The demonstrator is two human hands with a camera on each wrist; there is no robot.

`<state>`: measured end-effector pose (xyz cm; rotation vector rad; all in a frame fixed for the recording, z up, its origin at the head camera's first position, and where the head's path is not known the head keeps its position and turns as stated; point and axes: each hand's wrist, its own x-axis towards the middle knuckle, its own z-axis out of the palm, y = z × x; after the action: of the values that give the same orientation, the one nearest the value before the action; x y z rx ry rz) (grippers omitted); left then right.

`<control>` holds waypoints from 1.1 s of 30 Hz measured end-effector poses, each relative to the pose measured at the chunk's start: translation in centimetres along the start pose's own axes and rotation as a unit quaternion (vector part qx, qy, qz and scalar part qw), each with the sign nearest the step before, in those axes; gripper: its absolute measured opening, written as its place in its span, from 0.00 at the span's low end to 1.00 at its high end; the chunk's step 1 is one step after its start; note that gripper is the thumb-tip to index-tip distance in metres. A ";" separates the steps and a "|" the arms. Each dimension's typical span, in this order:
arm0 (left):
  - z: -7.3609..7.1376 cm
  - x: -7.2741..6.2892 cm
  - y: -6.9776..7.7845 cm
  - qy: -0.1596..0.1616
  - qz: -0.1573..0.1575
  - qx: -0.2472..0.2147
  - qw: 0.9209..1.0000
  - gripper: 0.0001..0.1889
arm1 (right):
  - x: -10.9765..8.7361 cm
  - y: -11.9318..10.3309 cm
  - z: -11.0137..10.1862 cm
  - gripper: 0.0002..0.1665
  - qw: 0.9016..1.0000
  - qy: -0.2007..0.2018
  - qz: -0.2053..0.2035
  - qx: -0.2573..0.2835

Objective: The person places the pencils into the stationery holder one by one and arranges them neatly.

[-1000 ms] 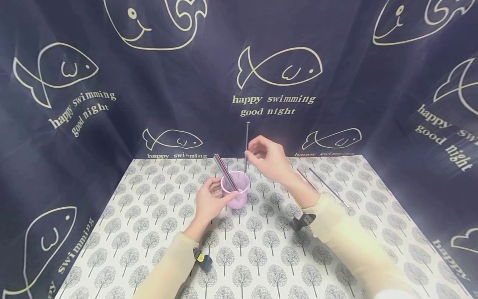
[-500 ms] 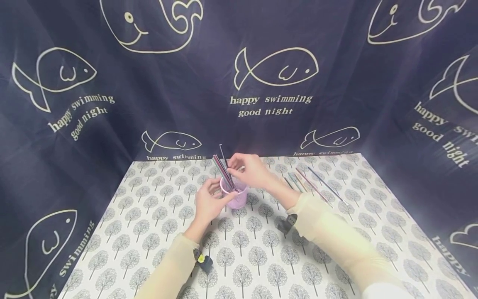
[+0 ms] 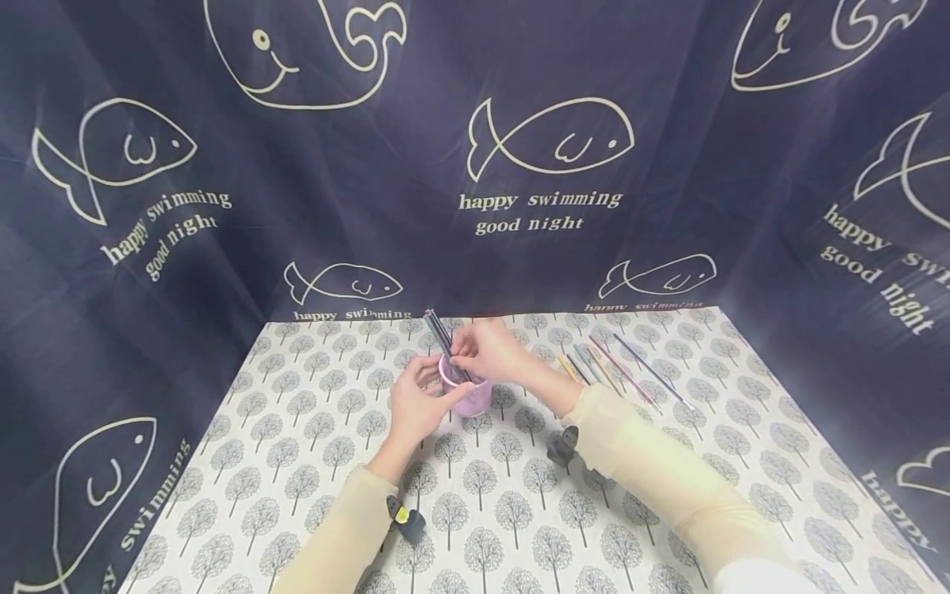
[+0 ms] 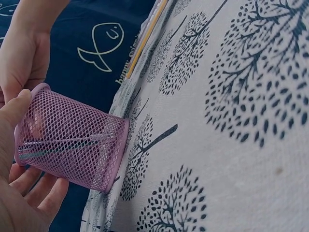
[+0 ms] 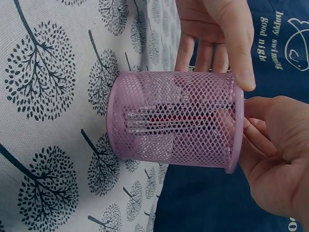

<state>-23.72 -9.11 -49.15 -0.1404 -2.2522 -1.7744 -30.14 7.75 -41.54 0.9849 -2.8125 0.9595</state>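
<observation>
- Fingers of the left hand [image 3: 416,403] curve around the side of the pink mesh cup [image 3: 477,402], spread as wide as its body, with the thumb lying on the rim.
- Fingers of the right hand [image 3: 491,351] are bent nearly together at the cup's mouth, pinching one of the thin sticks [image 3: 441,332]; the fingertips are partly hidden.
- Upright on the surface [image 3: 223,495], the cup is around the middle from side to side, nearer the far edge than the camera wearer.
- Held sticks and loose-standing ones lean together inside the cup, tops tilted toward the surface's left edge; pale lower ends show through the mesh in the right wrist view.
- More sticks lie flat toward the far right corner of the surface, among them a yellow stick [image 3: 571,370], a red stick [image 3: 626,374] and, outermost, a blue stick [image 3: 653,371].
- Cream sleeves [image 3: 671,466] cover both forearms, and the right one reaches across just beside the yellow stick.
- Dark blue cloth [image 3: 549,49] with fish outlines and lettering hangs beyond the far edge.
</observation>
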 end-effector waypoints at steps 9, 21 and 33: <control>0.0 0.1 -0.1 -0.005 0.002 0.004 1.000 0.35 | 0.2 -0.2 0.5 0.05 1.000 -0.007 0.016 -0.014; 0.0 0.1 -0.1 -0.001 0.000 0.007 1.000 0.35 | 0.0 -0.3 0.8 0.05 0.999 0.001 0.041 -0.018; 0.0 0.1 -0.1 0.005 -0.004 0.014 1.000 0.36 | 0.1 0.4 -2.2 0.05 0.997 0.077 0.007 -0.024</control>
<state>-23.79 -9.18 -49.19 -0.1159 -2.2719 -1.7433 -30.85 9.20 -39.93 0.8481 -2.7052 0.9216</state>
